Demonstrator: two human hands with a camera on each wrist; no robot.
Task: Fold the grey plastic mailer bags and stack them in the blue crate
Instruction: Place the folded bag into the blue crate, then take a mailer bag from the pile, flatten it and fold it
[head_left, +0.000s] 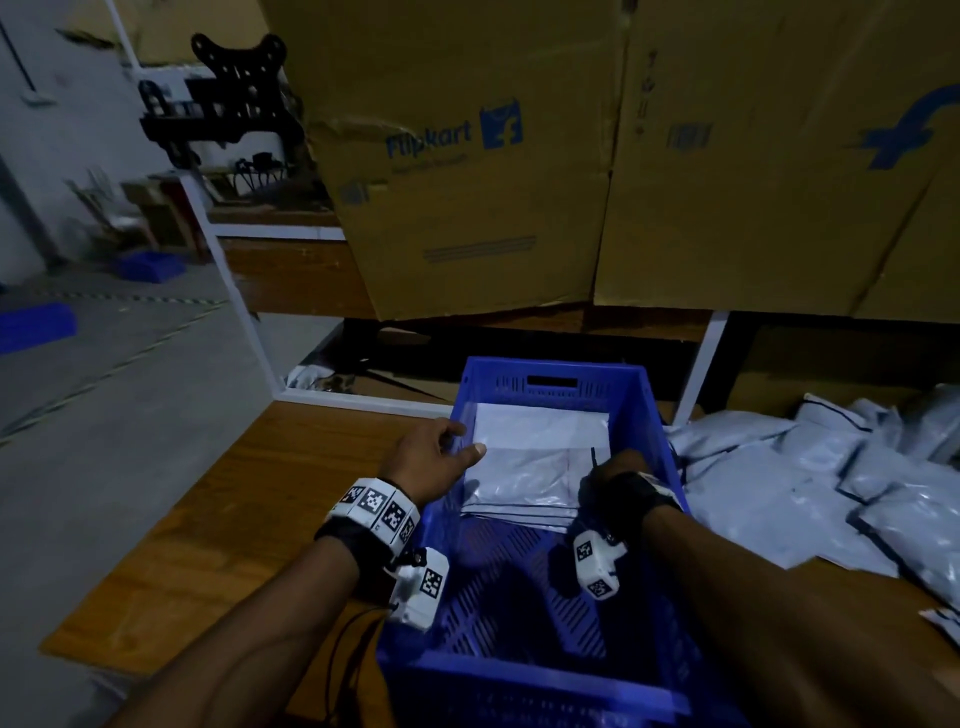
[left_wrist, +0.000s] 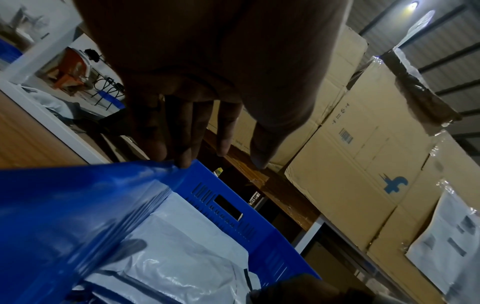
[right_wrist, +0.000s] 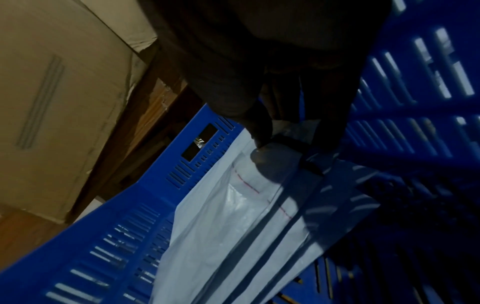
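Note:
A blue crate (head_left: 519, 675) stands on the wooden table in front of me. Folded grey mailer bags (head_left: 524, 467) lie stacked in its far half; the stack also shows in the left wrist view (left_wrist: 182, 246). My left hand (head_left: 465, 439) rests on the crate's left rim (left_wrist: 64, 195), fingers straight with their tips (left_wrist: 184, 160) on the edge. My right hand (head_left: 613, 470) is inside the crate at its right wall. Its thumb and fingers (right_wrist: 293, 139) pinch the right edge of the top folded mailer (right_wrist: 221, 226), beside a black strip.
A loose pile of unfolded grey mailers (head_left: 805, 467) covers the table to the right of the crate. Large cardboard boxes (head_left: 467, 156) sit on a white-framed shelf (head_left: 698, 364) just behind it. Bare wooden tabletop (head_left: 234, 519) lies to the left, with floor beyond.

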